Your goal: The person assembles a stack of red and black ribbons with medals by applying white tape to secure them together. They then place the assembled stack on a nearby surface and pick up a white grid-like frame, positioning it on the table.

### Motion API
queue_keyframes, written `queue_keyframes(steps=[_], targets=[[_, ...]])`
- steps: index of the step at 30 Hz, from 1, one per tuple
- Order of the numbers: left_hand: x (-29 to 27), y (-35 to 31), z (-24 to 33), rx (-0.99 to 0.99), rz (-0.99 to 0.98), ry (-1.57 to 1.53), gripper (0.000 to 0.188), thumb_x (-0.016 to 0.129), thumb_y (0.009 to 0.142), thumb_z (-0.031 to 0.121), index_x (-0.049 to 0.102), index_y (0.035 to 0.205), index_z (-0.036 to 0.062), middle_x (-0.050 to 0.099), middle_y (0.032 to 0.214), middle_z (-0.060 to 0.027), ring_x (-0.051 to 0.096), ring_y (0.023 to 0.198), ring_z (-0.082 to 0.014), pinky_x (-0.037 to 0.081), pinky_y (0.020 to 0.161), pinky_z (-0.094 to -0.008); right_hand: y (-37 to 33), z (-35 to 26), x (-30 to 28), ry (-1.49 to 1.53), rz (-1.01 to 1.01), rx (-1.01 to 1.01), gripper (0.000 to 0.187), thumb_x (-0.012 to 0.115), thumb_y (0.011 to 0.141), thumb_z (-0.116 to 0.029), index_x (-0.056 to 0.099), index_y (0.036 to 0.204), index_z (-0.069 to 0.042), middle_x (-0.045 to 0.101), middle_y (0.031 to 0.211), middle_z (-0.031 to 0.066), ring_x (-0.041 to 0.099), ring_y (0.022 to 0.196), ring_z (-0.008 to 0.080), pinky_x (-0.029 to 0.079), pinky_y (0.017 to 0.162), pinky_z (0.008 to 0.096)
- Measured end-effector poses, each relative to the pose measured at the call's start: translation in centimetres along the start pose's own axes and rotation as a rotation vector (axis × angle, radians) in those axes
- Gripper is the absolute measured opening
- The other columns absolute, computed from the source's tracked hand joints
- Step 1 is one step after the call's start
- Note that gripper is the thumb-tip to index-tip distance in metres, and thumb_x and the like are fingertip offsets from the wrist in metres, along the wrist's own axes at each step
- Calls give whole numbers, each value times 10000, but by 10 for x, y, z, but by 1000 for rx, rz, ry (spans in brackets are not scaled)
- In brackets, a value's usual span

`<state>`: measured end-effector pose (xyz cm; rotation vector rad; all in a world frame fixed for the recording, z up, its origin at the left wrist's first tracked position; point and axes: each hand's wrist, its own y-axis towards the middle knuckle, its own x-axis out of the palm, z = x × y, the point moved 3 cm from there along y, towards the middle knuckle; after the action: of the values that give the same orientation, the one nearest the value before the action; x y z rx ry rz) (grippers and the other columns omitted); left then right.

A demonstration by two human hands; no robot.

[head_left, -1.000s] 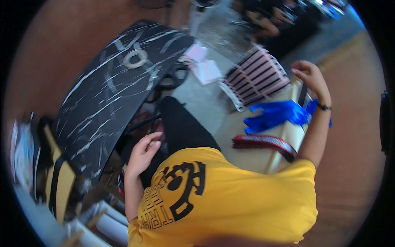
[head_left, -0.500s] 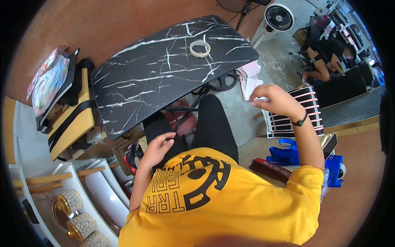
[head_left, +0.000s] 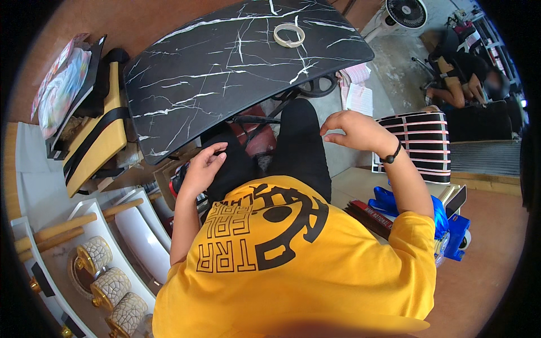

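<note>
Above my left thigh, my left hand [head_left: 204,170] holds nothing; its fingers are stretched and the thumb is apart. My right hand [head_left: 356,133] hovers beside my right knee, a dark bead bracelet [head_left: 391,156] on its wrist. Its fingers are loosely curved, with a gap between thumb and forefinger and nothing seen there. In front stands a black table [head_left: 191,73] with white marble veins. A ring-shaped roll of pale tape [head_left: 289,44] lies near its far right part, away from both hands.
A striped black-and-pink bag [head_left: 417,141], papers [head_left: 358,97] and blue objects [head_left: 389,201] are at my right. On my left are a wooden chair [head_left: 107,135] and a white shelf [head_left: 141,242] with patterned jars [head_left: 111,286]. A fan [head_left: 406,12] and a seated person [head_left: 465,79] are farther back.
The view has shifted, so the table sits higher in it. My right hand has come left toward my knee, and my left hand has moved forward slightly, its fingers more stretched.
</note>
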<state>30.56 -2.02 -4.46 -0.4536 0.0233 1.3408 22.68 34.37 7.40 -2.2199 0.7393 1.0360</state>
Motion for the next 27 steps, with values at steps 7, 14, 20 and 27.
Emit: queue_keyframes(steps=[7,14,20,27], targets=[[-6,-6,-10,-6,44,6,364,623,987,199,594,1316,48,668,1120,-46,606,907,-101,487,851,-263,8,1,10,63,4,-42,178,693,850,-158,718,984,-43,708,997,147,658,948,351,520,840,416],[-9,-18,-35,-88,54,-33,360,613,993,190,582,1324,51,668,1135,-58,607,927,-103,485,851,-262,16,-1,20,119,-38,-24,168,702,855,-128,709,988,-25,703,984,148,655,948,354,520,848,412],[-7,-26,-54,-141,44,-107,357,591,1003,196,575,1323,37,645,1239,-72,608,993,-128,472,901,-285,20,-4,29,121,-78,9,185,705,860,-131,700,1011,-24,696,1008,146,646,982,351,516,869,408],[-8,-23,-52,-170,69,-195,347,579,1010,183,571,1324,38,641,1256,-81,625,1024,-154,473,923,-295,36,2,38,129,-47,-15,206,708,847,-150,702,1025,-47,693,1011,142,639,980,356,518,854,419]])
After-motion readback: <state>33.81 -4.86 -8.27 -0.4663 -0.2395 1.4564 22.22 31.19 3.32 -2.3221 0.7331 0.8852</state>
